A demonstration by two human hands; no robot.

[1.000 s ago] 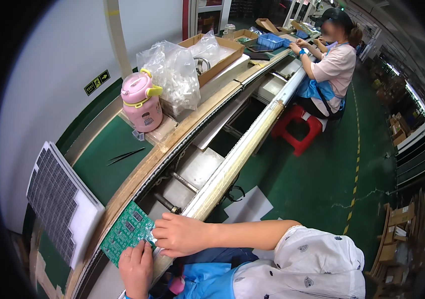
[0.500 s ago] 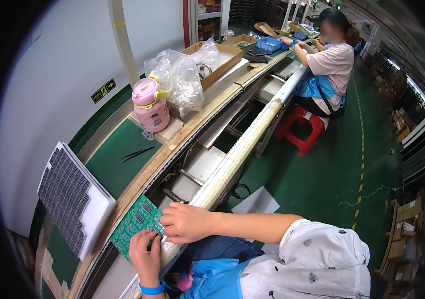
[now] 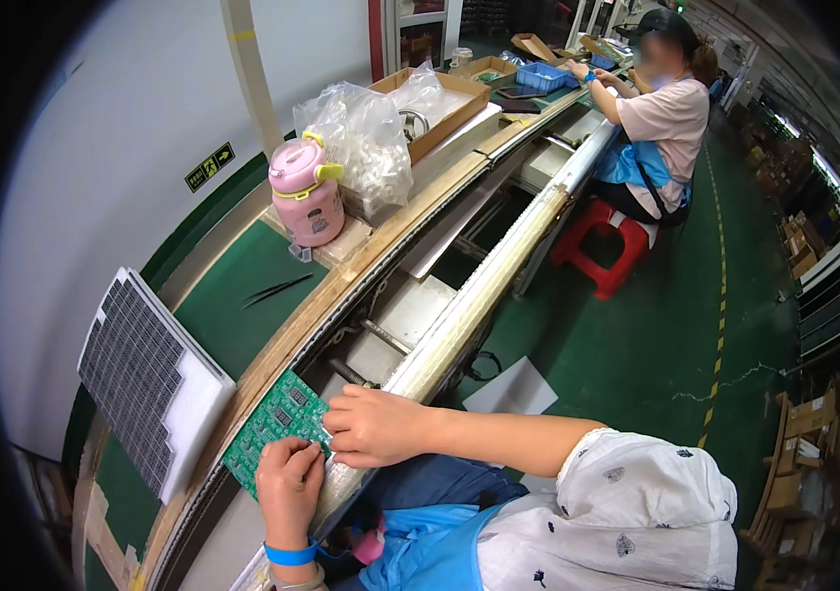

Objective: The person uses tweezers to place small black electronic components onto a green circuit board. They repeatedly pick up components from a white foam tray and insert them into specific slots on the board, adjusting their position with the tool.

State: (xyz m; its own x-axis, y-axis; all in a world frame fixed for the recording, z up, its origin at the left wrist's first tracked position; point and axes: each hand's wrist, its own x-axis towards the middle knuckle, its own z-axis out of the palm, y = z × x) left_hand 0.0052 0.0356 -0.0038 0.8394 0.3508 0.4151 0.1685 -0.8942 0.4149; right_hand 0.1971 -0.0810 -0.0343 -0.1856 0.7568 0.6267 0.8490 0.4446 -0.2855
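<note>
A green circuit board with small black display parts lies across the gap between the conveyor's two rails. At its lower right edge, my left hand has thumb and fingers pinched together; what is between them is too small or hidden to tell. Just right of it my right hand curls its fingers over the board's right edge, knuckles up, the fingertips partly hidden. Both hands nearly touch each other. A blue band circles my left wrist.
Left of the board leans a white foam tray with a dark grid. Black tweezers lie on the green mat. Beyond stand a pink bottle, a clear bag of white parts and a carton. A co-worker sits farther along.
The whole view has shifted slightly. My left thumb and fingers have drawn closer together at the board's edge, and my right hand stays beside them. The co-worker's hands are slightly raised.
</note>
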